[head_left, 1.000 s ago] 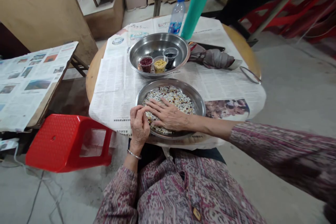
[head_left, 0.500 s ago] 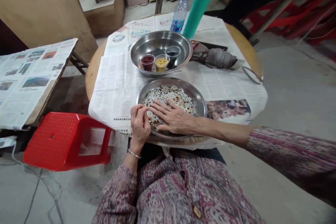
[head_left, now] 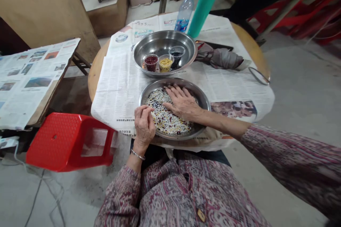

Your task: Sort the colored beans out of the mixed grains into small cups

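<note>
A round steel pan (head_left: 203, 98) full of mixed white, red and dark beans (head_left: 165, 118) sits at the near edge of a newspaper-covered round table. My right hand (head_left: 183, 102) lies flat on the beans at the pan's far right, fingers spread. My left hand (head_left: 144, 125) is curled at the pan's near left rim, fingertips pinched together; what they hold is too small to make out. Behind, a second steel pan (head_left: 160, 40) carries three small cups: red beans (head_left: 151, 61), yellow grains (head_left: 165, 63) and dark beans (head_left: 176, 55).
A teal flask (head_left: 204, 5) and a plastic water bottle (head_left: 183, 11) stand at the table's far side, beside a folded grey umbrella (head_left: 221, 59). A red plastic stool (head_left: 64, 138) stands left of my knees, next to another newspaper-covered table (head_left: 29, 78).
My right hand has slid from the near left of the beans to the far right of the pan. My left hand has stayed at the rim.
</note>
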### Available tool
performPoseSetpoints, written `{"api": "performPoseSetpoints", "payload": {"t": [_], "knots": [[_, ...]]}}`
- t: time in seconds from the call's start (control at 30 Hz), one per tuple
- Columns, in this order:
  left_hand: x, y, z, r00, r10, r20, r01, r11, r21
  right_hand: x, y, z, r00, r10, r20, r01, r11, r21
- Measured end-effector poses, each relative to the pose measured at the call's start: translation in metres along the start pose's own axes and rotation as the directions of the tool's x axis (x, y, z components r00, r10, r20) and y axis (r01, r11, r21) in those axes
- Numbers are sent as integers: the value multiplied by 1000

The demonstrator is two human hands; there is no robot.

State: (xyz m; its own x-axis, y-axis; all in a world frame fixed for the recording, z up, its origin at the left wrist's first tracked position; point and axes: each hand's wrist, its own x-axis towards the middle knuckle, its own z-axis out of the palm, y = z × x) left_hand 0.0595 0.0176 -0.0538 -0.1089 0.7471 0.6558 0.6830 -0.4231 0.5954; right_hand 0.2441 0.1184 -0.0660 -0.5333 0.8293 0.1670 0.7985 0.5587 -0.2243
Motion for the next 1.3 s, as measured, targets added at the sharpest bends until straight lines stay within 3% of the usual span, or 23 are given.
{"api": "performPoseSetpoints", "payload": {"t": [0.1, 0.23, 0.43, 0.53, 0.63, 0.7, 0.77, 0.93, 1.07, 1.13, 1.2, 1.3], "knots": [[0, -1, 1, 1000, 7, 10, -8, 1000, 11, 12, -10, 2, 998, -20, 61, 18, 999, 33], [-1, 0, 0, 1000, 2, 20, -3, 1000, 22, 22, -19, 4, 975, -204, 89, 194, 975, 109], [-1, 1, -2, 1000, 4, 16, -4, 1000, 14, 0, -30, 1, 832, -553, 48, 535, 822, 197], [-1, 1, -2, 1000, -10, 9, 10, 1000, 17, -10, -35, -4, 776, -629, 50, 609, 767, 200], [0, 1, -2, 1000, -16, 6, 16, 1000, 21, -9, -33, -6, 750, -659, 60, 644, 747, 161], [0, 1, -2, 1000, -10, 6, 10, 1000, 19, -6, -27, -5, 759, -649, 60, 640, 759, 118], [0, 1, -2, 1000, -3, 9, 3, 1000, 15, -1, -20, -4, 803, -594, 52, 591, 804, 68], [0, 1, -1, 1000, 0, 11, 0, 1000, -3, 4, -2, -8, 945, -327, -8, 327, 944, -48], [5, 3, -5, 1000, 3, 24, -4, 1000, 27, -7, 8, -19, 984, -166, -65, 154, 975, -161], [12, 6, -11, 993, 4, 121, -15, 996, 85, -16, 10, -25, 989, -126, -80, 108, 974, -201], [22, 11, -21, 953, -2, 304, -48, 986, 157, -25, 9, -30, 990, -116, -81, 95, 969, -230], [37, 22, -35, 798, -27, 602, -170, 948, 268, -37, 7, -37, 991, -115, -72, 95, 968, -231]]}}
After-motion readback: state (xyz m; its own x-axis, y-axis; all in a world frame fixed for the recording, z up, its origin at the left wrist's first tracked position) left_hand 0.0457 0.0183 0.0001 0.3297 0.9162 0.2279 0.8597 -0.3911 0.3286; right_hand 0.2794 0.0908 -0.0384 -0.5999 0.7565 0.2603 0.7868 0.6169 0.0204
